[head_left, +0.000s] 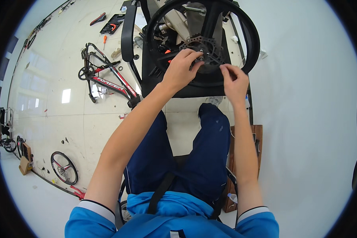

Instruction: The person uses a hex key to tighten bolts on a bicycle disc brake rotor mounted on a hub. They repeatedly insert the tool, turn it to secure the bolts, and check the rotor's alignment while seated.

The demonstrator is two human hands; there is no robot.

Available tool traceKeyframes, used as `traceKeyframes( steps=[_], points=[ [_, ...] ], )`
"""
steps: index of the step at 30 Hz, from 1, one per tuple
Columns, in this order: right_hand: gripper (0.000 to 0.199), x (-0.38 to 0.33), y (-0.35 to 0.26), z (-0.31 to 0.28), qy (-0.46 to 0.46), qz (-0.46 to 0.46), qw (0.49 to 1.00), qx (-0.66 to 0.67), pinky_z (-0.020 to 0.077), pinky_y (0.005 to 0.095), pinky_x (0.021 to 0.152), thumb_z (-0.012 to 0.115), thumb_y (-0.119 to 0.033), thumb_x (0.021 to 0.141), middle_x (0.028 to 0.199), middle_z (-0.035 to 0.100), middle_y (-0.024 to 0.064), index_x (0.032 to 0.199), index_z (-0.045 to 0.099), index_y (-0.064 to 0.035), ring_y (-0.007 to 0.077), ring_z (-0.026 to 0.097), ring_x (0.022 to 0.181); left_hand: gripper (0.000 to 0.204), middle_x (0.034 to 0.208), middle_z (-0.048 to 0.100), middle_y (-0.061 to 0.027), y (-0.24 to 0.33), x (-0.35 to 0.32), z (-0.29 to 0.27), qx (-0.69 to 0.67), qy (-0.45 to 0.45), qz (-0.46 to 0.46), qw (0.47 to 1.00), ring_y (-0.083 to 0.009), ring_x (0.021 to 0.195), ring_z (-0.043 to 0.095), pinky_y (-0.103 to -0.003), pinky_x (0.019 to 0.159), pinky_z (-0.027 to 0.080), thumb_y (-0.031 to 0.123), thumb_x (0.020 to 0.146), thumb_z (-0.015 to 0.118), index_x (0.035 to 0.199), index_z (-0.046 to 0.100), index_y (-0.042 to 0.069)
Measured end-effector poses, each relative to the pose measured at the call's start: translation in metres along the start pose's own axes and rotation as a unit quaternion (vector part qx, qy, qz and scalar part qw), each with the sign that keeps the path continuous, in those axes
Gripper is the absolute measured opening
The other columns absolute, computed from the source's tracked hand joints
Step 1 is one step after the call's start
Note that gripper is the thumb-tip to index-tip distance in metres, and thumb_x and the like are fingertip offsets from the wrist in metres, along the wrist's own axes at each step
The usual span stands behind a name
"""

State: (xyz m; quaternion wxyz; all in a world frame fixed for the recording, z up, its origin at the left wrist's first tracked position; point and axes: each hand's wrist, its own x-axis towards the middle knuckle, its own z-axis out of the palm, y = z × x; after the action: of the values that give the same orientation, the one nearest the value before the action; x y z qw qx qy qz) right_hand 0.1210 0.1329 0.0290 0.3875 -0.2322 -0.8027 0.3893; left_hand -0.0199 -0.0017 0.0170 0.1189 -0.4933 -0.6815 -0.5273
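A black wheel (204, 39) lies on a dark mat (154, 79) at the far middle of the pale floor (305, 119). A bike frame (107, 75) lies to its left, and a second wheel (64, 167) lies near left. The left hand (181, 68) rests on the hub (202, 49), fingers curled onto it. The right hand (235, 81) hovers at the rim's near right, its fingertips pinched together; on what, I cannot tell.

left arm: stretched forward, bare forearm | left hand (181, 68): fingers curled, tips pinched together | right arm: extended | right hand (235, 82): raised, fingers bent, thumb meeting fingertips
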Motion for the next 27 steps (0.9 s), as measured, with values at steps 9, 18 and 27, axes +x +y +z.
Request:
traceKeyframes(
  steps=[9,18,27],
  points=[
    [0.011,-0.034,0.013,0.042,0.099,0.083,0.985,0.112,0.0381,0.0211,0.054,0.071,-0.009,0.087,0.072,0.060,0.0011,0.090,0.071,0.0017,0.0065,0.048,0.059,0.020,0.091,0.068,-0.0105,-0.012,0.013,0.024,0.099,0.008,0.096,0.990,-0.0277,0.081,0.066,-0.034,0.070,0.054,0.001,0.076,0.073,0.095,0.070,0.002],
    [0.009,-0.043,0.035,0.058,0.146,0.086,0.978,0.124,0.0391,0.0220,0.053,0.071,-0.006,0.087,0.074,0.061,0.0038,0.090,0.071,0.0021,0.0088,0.050,0.057,0.020,0.085,0.066,-0.0081,-0.019,0.009,0.043,0.100,0.040,0.092,0.990,-0.0252,0.079,0.064,-0.034,0.070,0.053,-0.002,0.069,0.074,0.088,0.070,0.001],
    [0.007,-0.033,0.030,0.050,0.178,-0.027,0.982,0.062,0.0473,0.0244,0.053,0.072,-0.001,0.083,0.077,0.065,0.0072,0.090,0.071,0.0017,0.0156,0.060,0.062,0.020,0.086,0.068,-0.0095,-0.014,0.015,0.037,0.130,0.032,0.121,0.984,-0.0244,0.074,0.065,-0.032,0.066,0.053,-0.003,0.071,0.075,0.091,0.071,0.002]
  ],
)
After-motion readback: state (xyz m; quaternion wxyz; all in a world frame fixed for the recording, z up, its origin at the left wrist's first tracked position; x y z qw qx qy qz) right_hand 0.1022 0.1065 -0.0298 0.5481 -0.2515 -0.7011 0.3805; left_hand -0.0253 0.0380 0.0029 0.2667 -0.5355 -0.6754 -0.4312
